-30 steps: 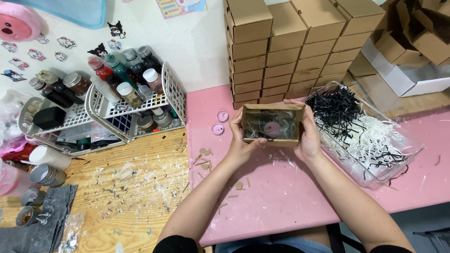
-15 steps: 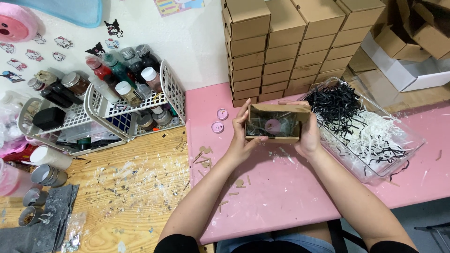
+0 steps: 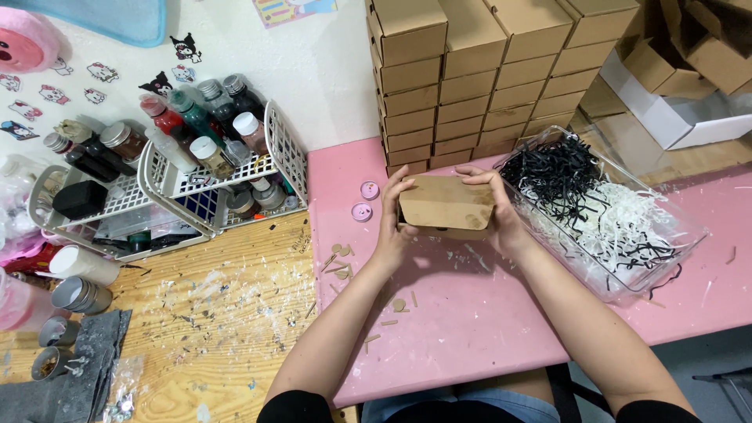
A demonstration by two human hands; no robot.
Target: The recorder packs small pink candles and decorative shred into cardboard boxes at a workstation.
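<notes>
**crafty_lu:** Holding a small brown cardboard box (image 3: 446, 205) shut between both palms, by the look of it. The left hand (image 3: 394, 223) is clamped on the box's left end with the fingers curled over the top edge, and the right hand (image 3: 501, 215) does the same on the other end, thumb tucked under. The box sits just above the pink mat (image 3: 486, 313) on the worktop, right in front of the stack of boxes (image 3: 486, 70).

**binbag42:** Makes sense, squeezing from both ends probably keeps the lid flap down. And that clear tub (image 3: 627, 227) of black and white paper shreds touching the right wrist? Handy spot for filler, I'd guess.

**crafty_lu:** Yeah, everything's within arm's reach. Two little pink round lids (image 3: 365, 200) lie just left of the box, near the left hand. Further left, the white wire baskets (image 3: 196, 184) of paint bottles stay off the mat, on the paint-speckled wooden part.

**binbag42:** Can you tell what's inside the box?

**crafty_lu:** Nope, the top is closed and only plain cardboard shows.
</notes>
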